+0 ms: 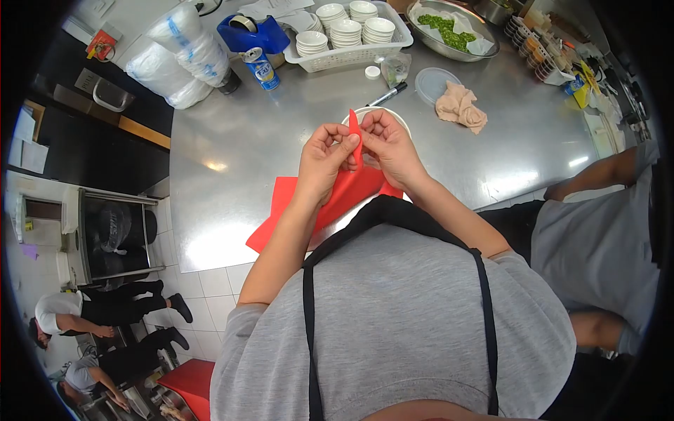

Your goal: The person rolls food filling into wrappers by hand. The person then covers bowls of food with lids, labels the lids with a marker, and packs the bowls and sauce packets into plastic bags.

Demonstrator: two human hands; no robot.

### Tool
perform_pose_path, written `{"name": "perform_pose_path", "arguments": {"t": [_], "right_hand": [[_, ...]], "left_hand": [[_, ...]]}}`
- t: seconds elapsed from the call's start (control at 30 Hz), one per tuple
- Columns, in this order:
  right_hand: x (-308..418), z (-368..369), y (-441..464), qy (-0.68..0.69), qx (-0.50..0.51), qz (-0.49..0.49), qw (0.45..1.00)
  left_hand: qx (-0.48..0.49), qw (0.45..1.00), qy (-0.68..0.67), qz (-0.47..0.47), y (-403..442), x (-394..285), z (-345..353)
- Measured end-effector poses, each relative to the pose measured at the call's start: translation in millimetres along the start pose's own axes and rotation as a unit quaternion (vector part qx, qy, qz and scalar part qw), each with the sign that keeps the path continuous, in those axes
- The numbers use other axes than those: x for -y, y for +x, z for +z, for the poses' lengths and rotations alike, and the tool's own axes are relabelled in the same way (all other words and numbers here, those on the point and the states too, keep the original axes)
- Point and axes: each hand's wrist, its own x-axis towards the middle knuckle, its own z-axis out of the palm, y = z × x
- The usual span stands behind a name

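Note:
Between my two hands stands a narrow, folded red napkin [354, 133], its pointed end up. My left hand [328, 156] pinches it from the left, with the thumb across its front. Fingers of my right hand [390, 144] are closed on its right edge. Beneath my hands, flat red napkins [282, 200] lie on the steel table, partly hidden by my forearms and apron. Just behind the hands, the rim of a round white container [401, 121] shows; its inside is mostly covered by my fingers.
On the steel table [232, 147] are a blue can [261, 69], a tape dispenser [254, 35], a basket [337, 62] of small white dishes, a marker [387, 94], a crumpled cloth [460, 107] and a bowl [484, 50] of chopped greens. A person [597, 238] stands close on my right.

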Motion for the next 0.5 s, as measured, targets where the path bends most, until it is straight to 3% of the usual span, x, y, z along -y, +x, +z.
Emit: {"name": "perform_pose_path", "arguments": {"t": [0.2, 0.5], "right_hand": [[5, 5, -9, -0.092, -0.018, 0.050, 0.994], [10, -8, 0, -0.100, -0.006, 0.131, 0.986]], "left_hand": [[-0.004, 1.000, -0.007, 0.019, 5, 10, -10], [0.001, 1.000, -0.014, 0.004, 12, 12, -17]]}}
